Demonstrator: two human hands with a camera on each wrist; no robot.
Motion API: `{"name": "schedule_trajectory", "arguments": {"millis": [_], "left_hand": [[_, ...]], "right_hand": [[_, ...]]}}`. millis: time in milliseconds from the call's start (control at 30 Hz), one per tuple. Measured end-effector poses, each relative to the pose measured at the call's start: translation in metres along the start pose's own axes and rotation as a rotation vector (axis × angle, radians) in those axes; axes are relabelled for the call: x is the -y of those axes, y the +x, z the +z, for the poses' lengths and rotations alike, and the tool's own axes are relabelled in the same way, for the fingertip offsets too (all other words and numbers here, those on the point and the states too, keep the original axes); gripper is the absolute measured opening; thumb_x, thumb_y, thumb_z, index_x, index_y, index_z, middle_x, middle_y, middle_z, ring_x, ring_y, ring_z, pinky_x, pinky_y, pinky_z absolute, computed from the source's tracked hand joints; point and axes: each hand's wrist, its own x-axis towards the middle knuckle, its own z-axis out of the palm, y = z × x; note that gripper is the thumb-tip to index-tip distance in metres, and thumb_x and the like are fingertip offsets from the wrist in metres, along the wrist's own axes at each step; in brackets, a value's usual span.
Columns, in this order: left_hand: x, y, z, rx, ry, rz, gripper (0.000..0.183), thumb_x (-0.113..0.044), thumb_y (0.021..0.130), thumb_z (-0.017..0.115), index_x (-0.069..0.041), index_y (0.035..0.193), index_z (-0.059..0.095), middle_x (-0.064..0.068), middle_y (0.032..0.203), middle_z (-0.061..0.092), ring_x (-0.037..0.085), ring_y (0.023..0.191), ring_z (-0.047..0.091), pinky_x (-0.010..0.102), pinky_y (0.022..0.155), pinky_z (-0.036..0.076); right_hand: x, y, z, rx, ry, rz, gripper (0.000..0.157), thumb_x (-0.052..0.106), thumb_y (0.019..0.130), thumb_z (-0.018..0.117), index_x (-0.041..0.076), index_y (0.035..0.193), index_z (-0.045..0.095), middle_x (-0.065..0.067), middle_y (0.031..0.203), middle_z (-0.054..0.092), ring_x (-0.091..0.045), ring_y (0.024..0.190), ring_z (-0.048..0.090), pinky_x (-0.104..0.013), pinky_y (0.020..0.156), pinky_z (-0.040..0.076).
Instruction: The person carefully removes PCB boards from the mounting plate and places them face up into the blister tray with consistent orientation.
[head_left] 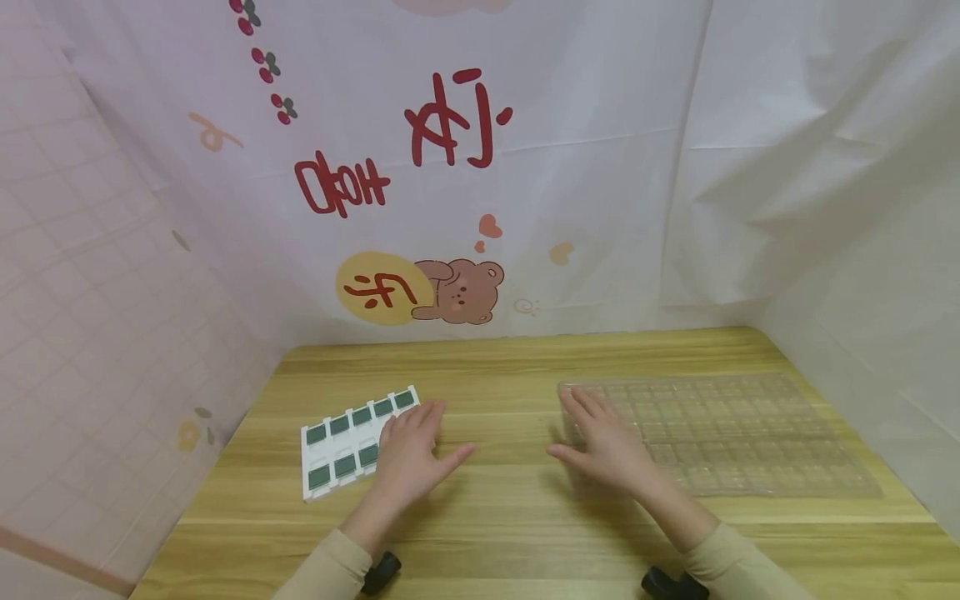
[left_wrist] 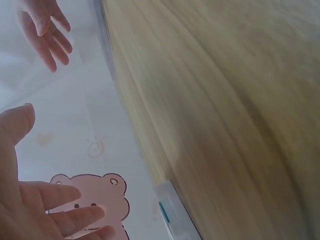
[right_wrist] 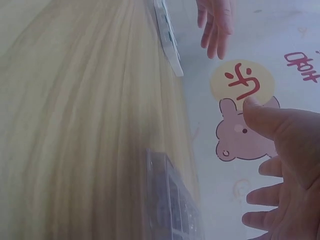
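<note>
My left hand (head_left: 408, 454) hovers beside the right part of a white tray (head_left: 341, 446) with two rows of dark green square pieces, covering some of them in the head view. Its fingers are relaxed and hold nothing. My right hand (head_left: 609, 443) is over the left end of a clear plastic tray (head_left: 750, 433) divided into many small compartments, thumb spread and palm bare. In the right wrist view the clear tray's wall (right_wrist: 159, 200) stands below the right hand (right_wrist: 295, 165). The left wrist view shows the left hand's (left_wrist: 30, 195) spread fingers and a corner of the white tray (left_wrist: 177, 215).
Both trays lie on a wood-grain table (head_left: 495, 517), the white one left and the clear one right. Behind the table hangs a white cloth (head_left: 600, 167) printed with red characters and a bear. Another pale cloth (head_left: 97, 333) hangs at the left.
</note>
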Motion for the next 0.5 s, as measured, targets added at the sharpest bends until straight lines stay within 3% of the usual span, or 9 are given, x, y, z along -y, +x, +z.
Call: {"name": "schedule_trajectory", "arguments": {"millis": [300, 500], "left_hand": [[0.013, -0.001, -0.001, -0.037, 0.005, -0.005, 0.080, -0.060, 0.084, 0.067, -0.004, 0.140, 0.054, 0.015, 0.140, 0.055, 0.040, 0.128, 0.048, 0.062, 0.105, 0.028], [0.018, -0.002, -0.003, -0.041, -0.011, -0.033, 0.077, -0.055, 0.085, 0.070, -0.003, 0.138, 0.055, 0.016, 0.136, 0.057, 0.041, 0.125, 0.050, 0.061, 0.104, 0.030]], "right_hand": [[0.008, 0.004, 0.010, 0.038, 0.056, 0.035, 0.084, 0.042, 0.085, 0.077, -0.001, 0.148, 0.041, -0.026, 0.150, 0.038, -0.051, 0.133, 0.037, -0.065, 0.106, 0.027], [0.018, 0.006, 0.010, 0.021, 0.075, 0.035, 0.081, 0.039, 0.084, 0.078, -0.001, 0.146, 0.043, -0.029, 0.145, 0.042, -0.051, 0.131, 0.040, -0.064, 0.105, 0.028]]}}
